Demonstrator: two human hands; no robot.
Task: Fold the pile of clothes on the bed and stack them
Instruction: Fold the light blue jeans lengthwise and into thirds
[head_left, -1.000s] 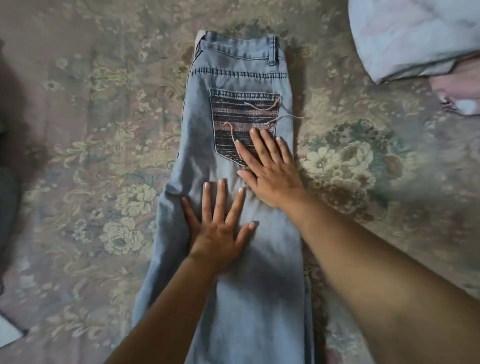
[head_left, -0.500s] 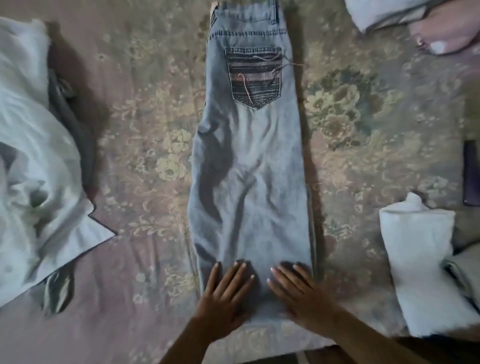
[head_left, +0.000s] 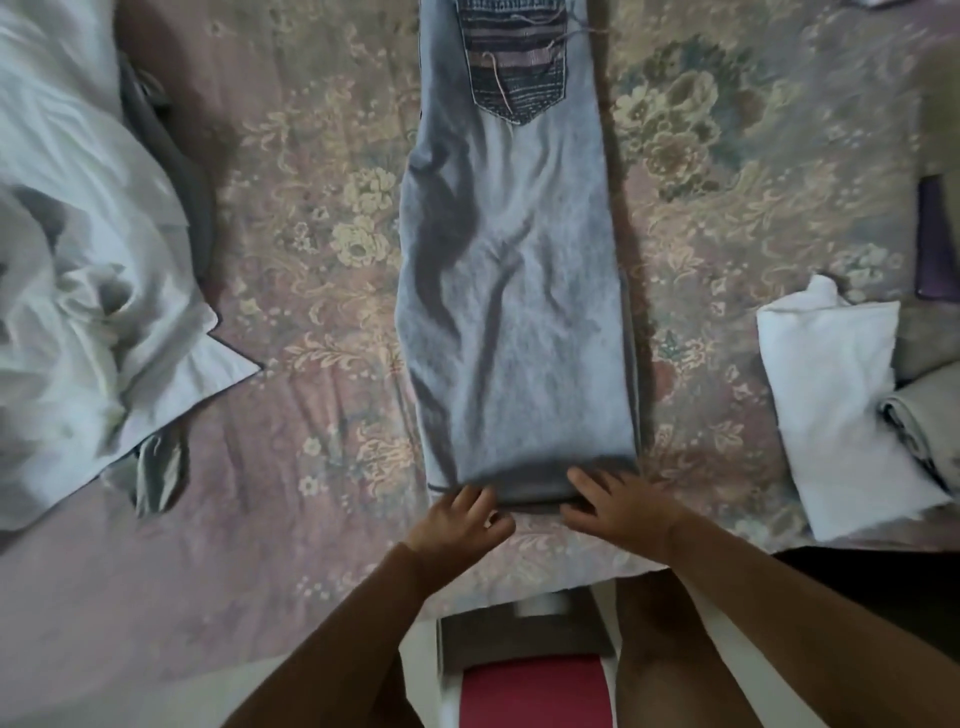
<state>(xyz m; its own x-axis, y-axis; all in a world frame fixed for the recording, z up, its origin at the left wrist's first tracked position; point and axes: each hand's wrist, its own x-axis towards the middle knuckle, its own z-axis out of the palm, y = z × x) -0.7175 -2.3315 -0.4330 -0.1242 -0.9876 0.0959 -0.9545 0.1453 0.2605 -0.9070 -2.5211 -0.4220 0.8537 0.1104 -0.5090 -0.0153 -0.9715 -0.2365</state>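
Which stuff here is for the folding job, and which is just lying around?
For the job:
jeans, both hands at the hem
left hand
right hand
unfolded white clothes pile
folded white garment

Just lying about:
floral bedspread
dark purple object at the right edge

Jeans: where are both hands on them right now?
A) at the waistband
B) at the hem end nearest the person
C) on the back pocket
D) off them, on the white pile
B: the left hand and right hand both sit at the near hem edge of the jeans, far from the pocket.
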